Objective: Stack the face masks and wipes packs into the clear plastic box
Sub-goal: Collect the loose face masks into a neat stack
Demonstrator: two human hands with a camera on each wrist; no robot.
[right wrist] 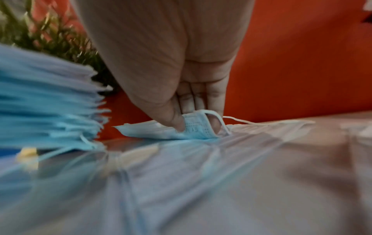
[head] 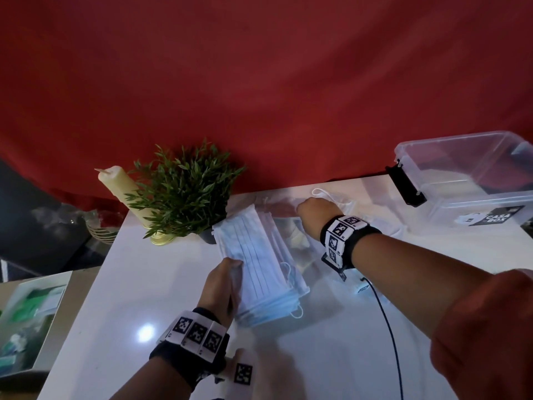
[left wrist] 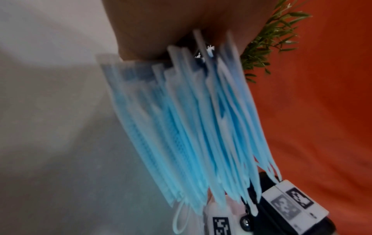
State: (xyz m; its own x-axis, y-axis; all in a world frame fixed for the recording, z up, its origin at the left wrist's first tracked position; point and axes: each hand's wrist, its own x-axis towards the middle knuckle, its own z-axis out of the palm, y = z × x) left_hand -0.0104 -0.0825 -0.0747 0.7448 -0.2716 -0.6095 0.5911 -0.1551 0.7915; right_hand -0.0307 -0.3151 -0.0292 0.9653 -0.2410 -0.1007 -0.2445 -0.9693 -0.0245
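Note:
My left hand grips a thick stack of blue face masks above the white table; the left wrist view shows the stack's edges fanned out under my palm. Farther back, my right hand reaches to the table's far edge, where thumb and fingers pinch a single blue face mask lying on crinkled clear plastic wrap. Its white ear loop sticks out past my knuckles. The clear plastic box stands open at the far right, with a black latch. No wipes pack is plainly visible.
A green potted plant and a cream candle stand at the table's back left corner. A black cable runs over the table on the right. A red cloth hangs behind. A shelf with green items sits lower left.

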